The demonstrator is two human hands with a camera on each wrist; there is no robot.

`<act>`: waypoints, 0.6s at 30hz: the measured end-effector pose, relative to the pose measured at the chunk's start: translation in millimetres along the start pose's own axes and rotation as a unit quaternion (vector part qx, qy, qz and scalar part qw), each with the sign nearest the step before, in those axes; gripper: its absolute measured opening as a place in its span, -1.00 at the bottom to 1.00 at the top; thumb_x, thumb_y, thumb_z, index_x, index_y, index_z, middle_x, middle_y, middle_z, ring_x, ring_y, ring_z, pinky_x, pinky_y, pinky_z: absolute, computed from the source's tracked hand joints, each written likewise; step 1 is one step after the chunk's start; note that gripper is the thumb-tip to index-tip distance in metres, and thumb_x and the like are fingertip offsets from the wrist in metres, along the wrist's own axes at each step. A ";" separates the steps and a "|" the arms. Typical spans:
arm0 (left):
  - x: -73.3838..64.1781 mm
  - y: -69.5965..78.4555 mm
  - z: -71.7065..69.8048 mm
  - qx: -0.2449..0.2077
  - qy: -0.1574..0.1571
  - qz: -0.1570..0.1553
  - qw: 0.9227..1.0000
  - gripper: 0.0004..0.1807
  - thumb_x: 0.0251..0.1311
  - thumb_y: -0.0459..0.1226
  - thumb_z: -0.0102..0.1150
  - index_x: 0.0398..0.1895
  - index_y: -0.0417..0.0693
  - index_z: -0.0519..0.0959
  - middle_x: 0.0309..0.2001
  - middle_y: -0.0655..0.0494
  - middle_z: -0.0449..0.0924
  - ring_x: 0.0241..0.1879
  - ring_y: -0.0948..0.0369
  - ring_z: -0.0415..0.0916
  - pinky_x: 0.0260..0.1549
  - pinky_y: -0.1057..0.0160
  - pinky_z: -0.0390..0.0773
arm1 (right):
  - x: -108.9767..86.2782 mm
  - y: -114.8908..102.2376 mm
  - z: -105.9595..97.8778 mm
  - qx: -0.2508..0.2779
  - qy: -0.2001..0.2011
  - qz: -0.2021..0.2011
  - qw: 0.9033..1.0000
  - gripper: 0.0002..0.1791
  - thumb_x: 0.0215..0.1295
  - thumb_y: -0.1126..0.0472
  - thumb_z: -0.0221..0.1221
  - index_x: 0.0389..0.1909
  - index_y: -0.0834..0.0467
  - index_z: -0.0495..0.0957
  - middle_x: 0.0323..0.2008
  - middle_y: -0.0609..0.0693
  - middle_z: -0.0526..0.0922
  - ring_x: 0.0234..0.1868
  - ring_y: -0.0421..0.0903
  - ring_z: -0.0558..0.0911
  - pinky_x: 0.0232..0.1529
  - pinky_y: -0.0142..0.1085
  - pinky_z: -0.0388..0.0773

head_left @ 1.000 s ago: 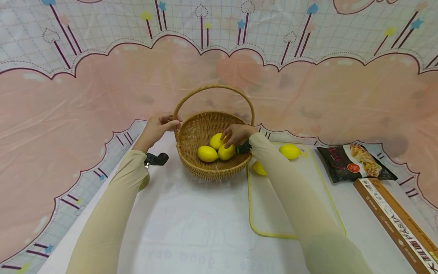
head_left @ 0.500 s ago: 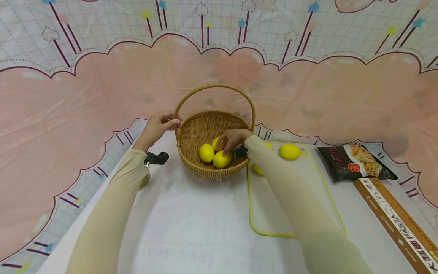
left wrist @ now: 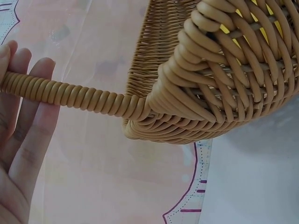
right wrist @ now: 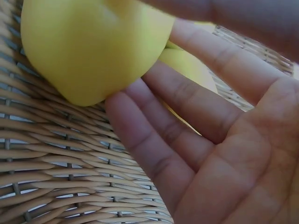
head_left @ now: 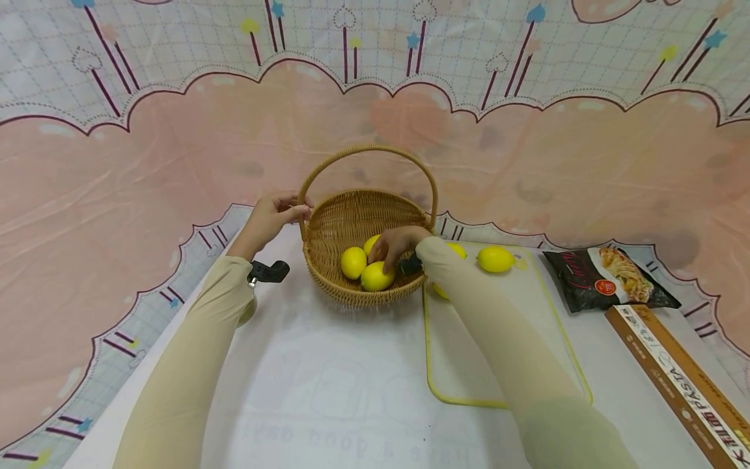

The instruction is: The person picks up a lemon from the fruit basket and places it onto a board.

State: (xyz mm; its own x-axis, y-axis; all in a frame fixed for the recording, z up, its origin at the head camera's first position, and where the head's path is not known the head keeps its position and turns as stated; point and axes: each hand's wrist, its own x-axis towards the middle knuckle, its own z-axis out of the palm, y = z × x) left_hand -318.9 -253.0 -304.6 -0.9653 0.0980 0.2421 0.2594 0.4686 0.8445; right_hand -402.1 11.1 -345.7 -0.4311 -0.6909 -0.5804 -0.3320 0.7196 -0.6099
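Tilted toward me on the white table, a wicker basket holds three yellow lemons. My left hand holds the left side of its arched handle, with fingers behind the handle in the left wrist view. Inside the basket, my right hand has thumb and fingers around the front lemon. The right wrist view shows this lemon close up, against the fingertips. Beside it lies a second lemon. A third lemon is partly hidden behind the right hand.
Right of the basket lies a yellow-edged cutting board. On it are a lemon and two more, partly covered by my right sleeve. A black food packet and a long pasta box lie farther right. A patterned curtain hangs behind.
My right hand has moved slightly down and left in the basket, and the front lemon shifted toward me with it. Another lemon on the board came into view. My left hand stays on the handle.
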 end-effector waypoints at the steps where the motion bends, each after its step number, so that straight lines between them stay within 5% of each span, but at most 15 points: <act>1: -0.1 0.2 0.0 0.000 -0.001 0.001 1.000 -0.80 0.25 -0.26 0.14 -0.17 -0.23 0.57 -0.26 -0.02 0.66 -0.33 0.38 0.58 -0.23 0.43 0.59 | 0.2 0.0 0.2 -0.005 -0.001 0.001 1.000 -0.46 0.18 0.36 0.22 0.22 0.24 0.40 0.31 0.21 0.34 0.33 0.07 0.35 0.18 -0.20 0.48; 18: -1.7 3.3 1.2 -0.007 -0.007 0.004 1.000 -0.79 0.26 -0.28 0.12 -0.15 -0.26 0.56 -0.16 -0.23 0.61 -0.32 0.40 0.58 -0.18 0.41 0.61 | 1.4 -1.0 3.2 -0.108 -0.076 -0.014 0.991 -0.35 0.25 0.21 0.18 0.36 0.18 0.23 0.34 0.16 0.30 0.32 0.02 0.34 0.23 -0.24 0.41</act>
State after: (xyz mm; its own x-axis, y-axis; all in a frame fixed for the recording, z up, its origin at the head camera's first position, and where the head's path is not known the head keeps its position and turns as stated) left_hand -316.4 -250.6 -302.8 -0.9636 0.1139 0.2419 0.2670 0.4557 0.8492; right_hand -399.7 9.2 -347.6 -0.2942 -0.7009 -0.6497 -0.5213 0.6875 -0.5056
